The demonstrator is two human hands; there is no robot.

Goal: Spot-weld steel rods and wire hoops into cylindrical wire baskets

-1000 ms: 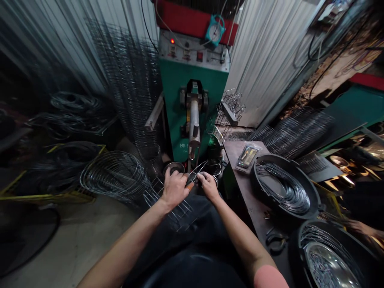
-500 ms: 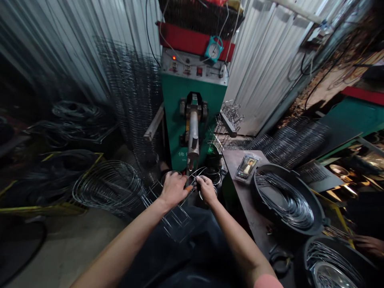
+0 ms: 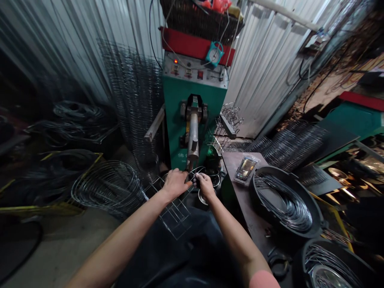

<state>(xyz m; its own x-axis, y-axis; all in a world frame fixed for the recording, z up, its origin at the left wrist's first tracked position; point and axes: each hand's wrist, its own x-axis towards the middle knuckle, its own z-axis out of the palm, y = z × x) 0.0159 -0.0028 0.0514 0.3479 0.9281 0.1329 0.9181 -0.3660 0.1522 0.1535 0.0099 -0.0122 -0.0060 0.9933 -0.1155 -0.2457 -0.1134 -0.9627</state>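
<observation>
L hand (image 3: 176, 184) grip clamped on steel-wire rack (image 3: 175, 218) (thin shiny rods), R hand (image 3: 205, 186) shut on curved wire (image 3: 198, 171)

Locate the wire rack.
In the head view, the wire rack sits just below the left hand and right hand, in front of the green machine.

wire rack (image 3: 175, 216) end hidden behind fingers (image 3: 198, 181)

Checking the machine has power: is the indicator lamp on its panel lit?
Lit: the small lamp glows red on the control panel.
</observation>
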